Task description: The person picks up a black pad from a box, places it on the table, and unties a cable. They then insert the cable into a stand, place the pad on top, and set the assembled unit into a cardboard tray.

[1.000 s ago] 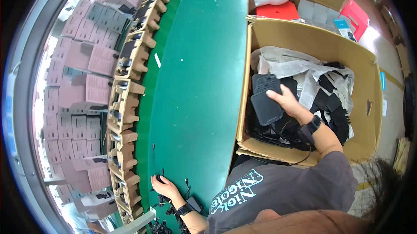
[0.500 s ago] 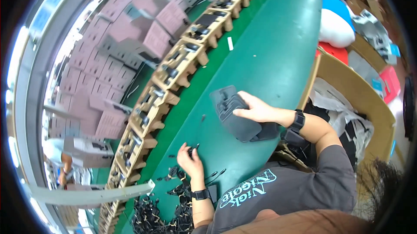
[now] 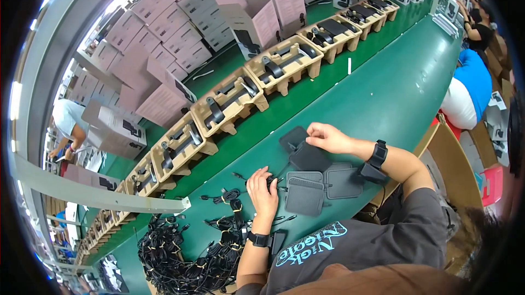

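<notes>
My right hand (image 3: 330,138) pinches the top edge of a flat black rectangular pad (image 3: 311,158), tilted above the green table. Another dark flat piece (image 3: 292,137) shows beside it; whether the two are joined I cannot tell. Below them lie more black pads, one nearer my left hand (image 3: 304,195) and one to its right (image 3: 344,180). My left hand (image 3: 263,195) curls its fingers round a black cable bundle (image 3: 271,181), partly hidden by the fingers. Tied black cables (image 3: 164,248) heap up left of my left forearm, and one small bundle (image 3: 227,196) lies apart from the heap.
A row of cardboard trays (image 3: 227,103) with black parts runs along the green conveyor belt (image 3: 306,90). Behind it stand open boxes (image 3: 257,21). A pale metal bar (image 3: 104,199) juts in at left. A large carton (image 3: 454,152) stands at right; another person (image 3: 71,122) works at far left.
My right hand has spread the stacked black pads: some now lie on the table while it keeps one lifted. The left hand stays on the cable bundle. The view has turned.
</notes>
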Available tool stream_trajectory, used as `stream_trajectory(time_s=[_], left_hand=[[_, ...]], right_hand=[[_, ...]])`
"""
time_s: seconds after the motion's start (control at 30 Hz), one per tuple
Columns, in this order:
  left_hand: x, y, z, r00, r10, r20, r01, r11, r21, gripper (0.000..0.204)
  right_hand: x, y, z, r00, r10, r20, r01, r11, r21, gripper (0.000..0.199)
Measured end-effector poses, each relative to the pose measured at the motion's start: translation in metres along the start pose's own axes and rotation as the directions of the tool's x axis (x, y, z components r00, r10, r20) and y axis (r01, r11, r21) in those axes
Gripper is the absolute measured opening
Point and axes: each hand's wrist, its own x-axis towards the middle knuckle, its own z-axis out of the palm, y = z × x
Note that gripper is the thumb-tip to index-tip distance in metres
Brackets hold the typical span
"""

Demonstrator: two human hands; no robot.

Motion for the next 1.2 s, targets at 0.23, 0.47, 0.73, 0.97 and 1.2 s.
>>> stream_trajectory(time_s=[0.23,0.47,0.73,0.97,1.2], left_hand=[[-0.004,-0.007,-0.004,1.000,-0.017,0.003,0.017,1.000,0.005,0.024],[-0.008,-0.013,-0.013,0.998,-0.059,0.037,0.060,0.998,-0.027,0.024],[-0.001,-0.004,-0.034,0.980,-0.195,-0.031,0.197,0.977,0.077,0.043],[-0.013,-0.034,-0.048,0.986,-0.161,0.048,0.146,0.963,0.225,0.035],[0.014,-0.031,-0.055,0.995,-0.018,-0.094,0.039,0.973,0.228,0.021]], right_hand=[[0.025,-0.066,-0.019,0.990,-0.100,0.097,0.136,0.833,-0.536,0.020],[0.064,-0.100,-0.038,0.920,-0.386,0.063,0.290,0.566,-0.772,0.016],[0.175,-0.052,-0.141,0.736,-0.266,-0.622,0.059,0.941,-0.332,0.018],[0.187,-0.053,-0.134,0.784,-0.361,-0.505,-0.217,0.603,-0.768,0.034],[0.151,-0.087,-0.034,0.854,-0.515,-0.075,0.083,0.278,-0.957,0.058]])
